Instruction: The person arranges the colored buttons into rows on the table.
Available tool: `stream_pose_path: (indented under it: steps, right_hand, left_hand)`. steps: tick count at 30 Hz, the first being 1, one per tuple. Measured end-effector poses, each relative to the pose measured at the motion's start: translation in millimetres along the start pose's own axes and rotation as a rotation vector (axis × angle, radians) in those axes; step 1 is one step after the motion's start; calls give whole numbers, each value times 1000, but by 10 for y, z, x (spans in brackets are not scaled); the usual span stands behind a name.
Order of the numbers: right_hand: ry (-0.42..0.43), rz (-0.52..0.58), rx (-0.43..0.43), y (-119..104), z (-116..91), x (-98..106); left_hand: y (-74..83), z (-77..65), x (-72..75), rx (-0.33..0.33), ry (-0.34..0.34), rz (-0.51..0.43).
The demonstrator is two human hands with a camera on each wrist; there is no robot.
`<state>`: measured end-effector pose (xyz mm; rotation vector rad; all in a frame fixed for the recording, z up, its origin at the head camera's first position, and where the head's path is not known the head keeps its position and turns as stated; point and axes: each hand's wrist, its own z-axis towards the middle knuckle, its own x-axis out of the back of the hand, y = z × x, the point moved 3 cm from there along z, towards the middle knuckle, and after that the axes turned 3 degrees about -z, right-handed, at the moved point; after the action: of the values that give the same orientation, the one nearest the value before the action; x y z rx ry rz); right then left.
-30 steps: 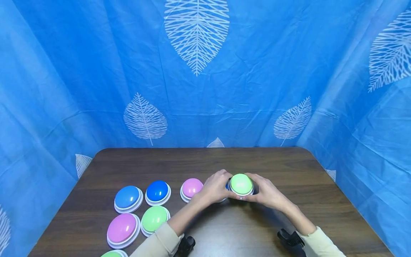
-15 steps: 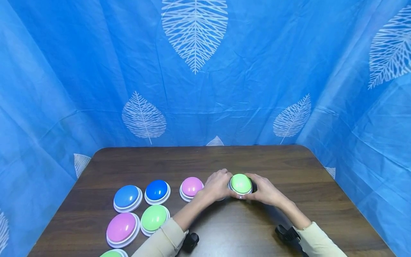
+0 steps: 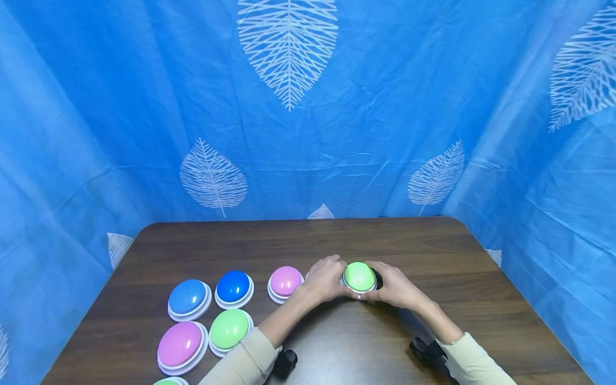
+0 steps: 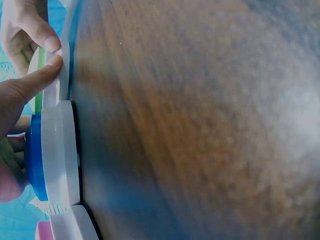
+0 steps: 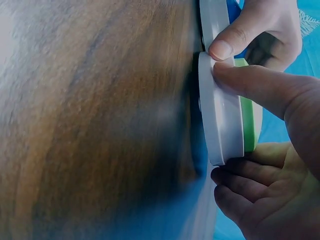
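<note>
A green domed push button (image 3: 359, 276) with a white base is held between my two hands, right of the row of buttons. My left hand (image 3: 324, 279) has its thumb on the base's near side, and its other fingers reach behind a blue button (image 4: 36, 157). My right hand (image 3: 397, 286) grips the green button from the right, thumb in front and fingers at the far side. The thumbs nearly meet on the white base (image 5: 220, 115). That base stands beside the blue button's base; a narrow dark gap shows between it and the table. The left hand mostly hides the blue button in the head view.
On the brown table (image 3: 433, 251), a pink button (image 3: 286, 280) sits left of my left hand. Farther left stand a dark blue button (image 3: 233, 287), a lighter blue button (image 3: 187, 297), a green button (image 3: 229, 329) and a larger pink button (image 3: 180, 344). A blue curtain (image 3: 361, 107) hangs behind.
The green button has come down slightly between my hands. The sliver of blue button seen beside it earlier is now hidden. Both hands keep their hold; the head view has shifted a little.
</note>
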<state>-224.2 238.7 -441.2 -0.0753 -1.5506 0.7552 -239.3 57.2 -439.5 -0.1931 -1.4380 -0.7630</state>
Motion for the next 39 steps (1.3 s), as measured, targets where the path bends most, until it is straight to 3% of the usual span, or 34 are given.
stream_pose_path:
  steps: [18,30,39]
  right_hand:
    - [-26,11,-27,-64,36,-57]
    - [-60,9,-23,-60,62,-19]
    - [10,-17,11,-215,121,-14]
  left_hand:
    - [-65,-31,15,28,-19,-24]
    - [-48,-35,69,-4,-18,-3]
    - [-79,-148,280,-30,10,11]
